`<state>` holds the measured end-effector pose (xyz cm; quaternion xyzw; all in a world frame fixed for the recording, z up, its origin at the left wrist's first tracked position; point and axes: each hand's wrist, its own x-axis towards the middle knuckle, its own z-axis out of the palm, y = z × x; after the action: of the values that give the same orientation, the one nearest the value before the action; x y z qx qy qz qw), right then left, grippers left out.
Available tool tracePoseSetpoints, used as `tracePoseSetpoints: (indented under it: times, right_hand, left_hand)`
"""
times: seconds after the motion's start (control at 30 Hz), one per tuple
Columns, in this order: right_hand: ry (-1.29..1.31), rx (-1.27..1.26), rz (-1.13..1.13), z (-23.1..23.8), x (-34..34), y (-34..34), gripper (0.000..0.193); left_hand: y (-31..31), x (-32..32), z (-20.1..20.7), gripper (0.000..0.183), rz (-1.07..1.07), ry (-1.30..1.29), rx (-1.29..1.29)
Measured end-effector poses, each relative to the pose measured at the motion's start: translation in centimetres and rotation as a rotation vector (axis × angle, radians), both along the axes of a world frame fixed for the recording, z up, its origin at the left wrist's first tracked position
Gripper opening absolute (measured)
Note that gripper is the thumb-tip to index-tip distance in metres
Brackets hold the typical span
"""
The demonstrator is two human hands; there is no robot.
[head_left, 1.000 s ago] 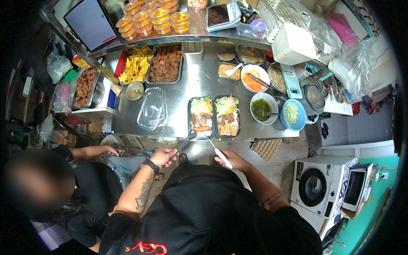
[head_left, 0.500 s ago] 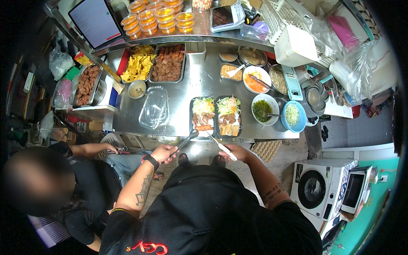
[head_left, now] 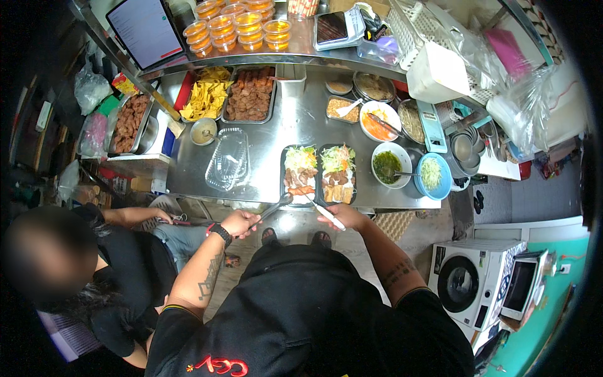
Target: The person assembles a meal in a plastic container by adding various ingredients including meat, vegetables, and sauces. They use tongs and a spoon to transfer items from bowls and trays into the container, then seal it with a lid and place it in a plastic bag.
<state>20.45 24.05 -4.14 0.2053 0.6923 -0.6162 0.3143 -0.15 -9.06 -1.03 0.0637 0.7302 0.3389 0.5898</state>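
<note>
My left hand (head_left: 240, 224) is closed around dark tongs (head_left: 274, 206), whose tip reaches the near edge of the left black meal tray (head_left: 282, 164). My right hand (head_left: 347, 217) grips a white-handled knife (head_left: 330, 218), its thin blade pointing to the reddish sausage (head_left: 301, 191) at that tray's near end. Sliced meat (head_left: 300, 176) and shredded vegetables (head_left: 300, 155) lie farther back in it. Beside it, the right black meal tray (head_left: 355, 169) has salad, meat and golden pieces (head_left: 338, 194). Whether the blade touches the sausage is too small to tell.
An open clear plastic container (head_left: 227, 159) lies left on the steel counter (head_left: 267, 141). Bowls of green sauce (head_left: 387, 164), shredded greens (head_left: 431, 171) and orange shreds (head_left: 377, 127) stand right. A meat tray (head_left: 250, 100) is behind. A person (head_left: 125, 264) sits at my left.
My right hand has shifted slightly left and forward with the knife. The left hand with the tongs has moved a little. The trays remain in place.
</note>
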Motion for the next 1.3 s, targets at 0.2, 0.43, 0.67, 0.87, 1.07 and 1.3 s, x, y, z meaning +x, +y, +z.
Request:
tracePoseSetpoints:
  times: [0.2,0.43,0.67,0.87,1.07,1.3]
  right_hand:
    - [-0.022,-0.055,-0.088,-1.3,0.2,-0.7,0.052]
    - [0.014,0.04,-0.029,0.0,0.3,-0.1,0.048]
    - [0.003,0.095,0.023,2.0,0.1,0.1,0.04]
    - [0.056,0.044,0.058,1.4,1.3,0.3,0.049]
    - [0.09,0.071,0.069,0.3,2.2,-0.1,0.043]
    - [0.166,0.032,0.047,3.7,3.1,-0.1,0.035]
  left_hand:
    - [-0.7,0.0,-1.6,0.031,-0.007,-0.002,-0.014]
    - [-0.6,-0.1,-1.5,0.031,-0.031,0.015,-0.022]
    - [-0.2,0.1,0.3,0.032,0.006,0.003,0.014]
    - [-1.0,0.2,-0.6,0.032,-0.007,-0.015,-0.009]
    - [-0.7,0.8,0.1,0.031,0.031,-0.052,0.02]
    - [-0.5,0.6,-0.1,0.031,0.003,-0.038,0.012]
